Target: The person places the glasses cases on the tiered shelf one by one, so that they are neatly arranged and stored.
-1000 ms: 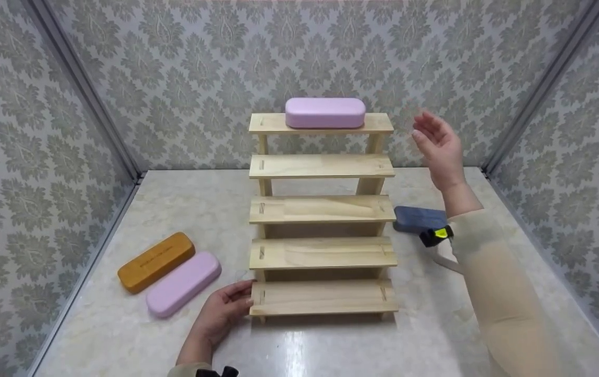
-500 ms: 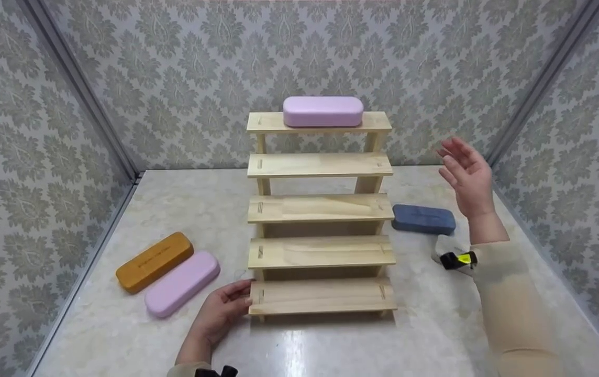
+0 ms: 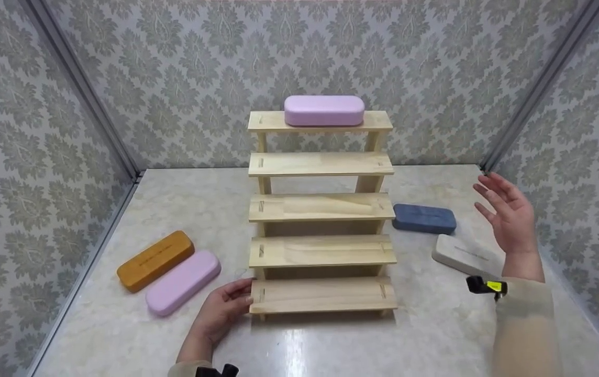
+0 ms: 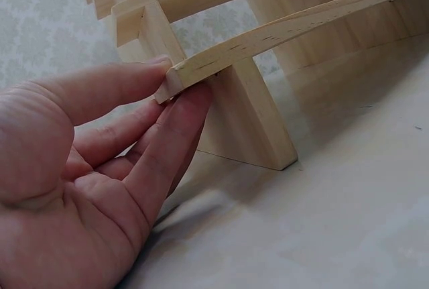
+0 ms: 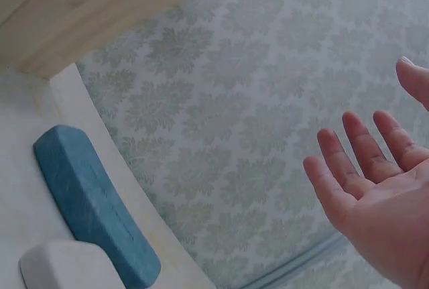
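Observation:
My left hand (image 3: 222, 310) pinches the left end of the lowest step of a wooden stepped rack (image 3: 322, 208). In the left wrist view, its thumb lies on top of the board (image 4: 221, 58) and the fingers are beneath. My right hand (image 3: 512, 222) is held in the air at the right, holding nothing, its fingers spread and relaxed. Nearest to it is a white glasses case (image 3: 464, 254), partly hidden by the wrist. A blue glasses case (image 3: 424, 219) lies just behind that one, close to the rack. Lengthwise on the top step sits a lilac glasses case (image 3: 324, 111).
Left of the rack, an orange glasses case (image 3: 155, 261) and a second lilac glasses case (image 3: 183, 283) lie side by side, slanted, on the marbled table (image 3: 100, 335). Patterned walls (image 3: 200, 68) enclose the back and both sides.
My right hand has moved right and down, away from the rack's top, uncovering the blue case and much of the white one. The left hand keeps its place on the lowest step.

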Demonstrator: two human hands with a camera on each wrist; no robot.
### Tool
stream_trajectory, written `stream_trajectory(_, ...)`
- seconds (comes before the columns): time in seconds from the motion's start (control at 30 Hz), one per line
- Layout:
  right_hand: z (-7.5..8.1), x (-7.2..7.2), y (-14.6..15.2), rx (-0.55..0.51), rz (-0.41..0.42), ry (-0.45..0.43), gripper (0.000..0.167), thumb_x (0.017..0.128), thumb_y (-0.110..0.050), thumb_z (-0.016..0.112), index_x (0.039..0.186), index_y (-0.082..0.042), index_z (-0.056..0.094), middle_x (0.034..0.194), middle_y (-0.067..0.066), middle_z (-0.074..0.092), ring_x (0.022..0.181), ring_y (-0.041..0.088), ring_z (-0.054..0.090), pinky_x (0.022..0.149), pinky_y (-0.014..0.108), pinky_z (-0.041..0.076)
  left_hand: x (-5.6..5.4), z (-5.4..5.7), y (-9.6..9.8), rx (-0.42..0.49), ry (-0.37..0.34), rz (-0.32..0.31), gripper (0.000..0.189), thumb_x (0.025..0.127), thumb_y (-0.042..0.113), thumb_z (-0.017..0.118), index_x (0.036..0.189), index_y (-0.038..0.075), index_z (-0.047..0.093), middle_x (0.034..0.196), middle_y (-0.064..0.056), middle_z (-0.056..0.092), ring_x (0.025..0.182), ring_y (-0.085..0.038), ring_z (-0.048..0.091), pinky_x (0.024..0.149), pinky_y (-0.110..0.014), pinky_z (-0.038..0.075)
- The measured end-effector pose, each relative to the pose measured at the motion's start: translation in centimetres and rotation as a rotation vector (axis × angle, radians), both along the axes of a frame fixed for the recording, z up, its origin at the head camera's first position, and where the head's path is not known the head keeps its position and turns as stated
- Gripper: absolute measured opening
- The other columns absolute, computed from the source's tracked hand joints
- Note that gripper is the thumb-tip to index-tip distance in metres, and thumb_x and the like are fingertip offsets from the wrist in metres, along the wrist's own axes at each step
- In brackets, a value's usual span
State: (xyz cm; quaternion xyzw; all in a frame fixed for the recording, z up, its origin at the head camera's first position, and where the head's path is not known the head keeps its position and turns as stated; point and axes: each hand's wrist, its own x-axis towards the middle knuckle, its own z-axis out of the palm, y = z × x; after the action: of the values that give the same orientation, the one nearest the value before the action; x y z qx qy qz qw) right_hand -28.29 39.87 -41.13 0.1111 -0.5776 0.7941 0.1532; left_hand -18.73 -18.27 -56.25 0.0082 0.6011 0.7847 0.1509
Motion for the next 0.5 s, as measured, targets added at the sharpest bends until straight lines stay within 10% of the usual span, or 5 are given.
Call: stream_trajectory(0.5,-6.8,4.6,6.2,-0.057,-0.03,-0.118,0.038,0.104,0.0,0.051,0.139,-0.012,0.061,0.125,-0.007,0.074,0.116,0.006,0.069,0.087,0.02,0.056,-0.1,-0.3,-0.3,0.027,0.03,-0.023,0.061,0.093,-0.005,0.065,0.147,-0.017,0.039,0.118,0.0,0.071,0.11,-0.013,0.068,0.09,-0.026,0.06)
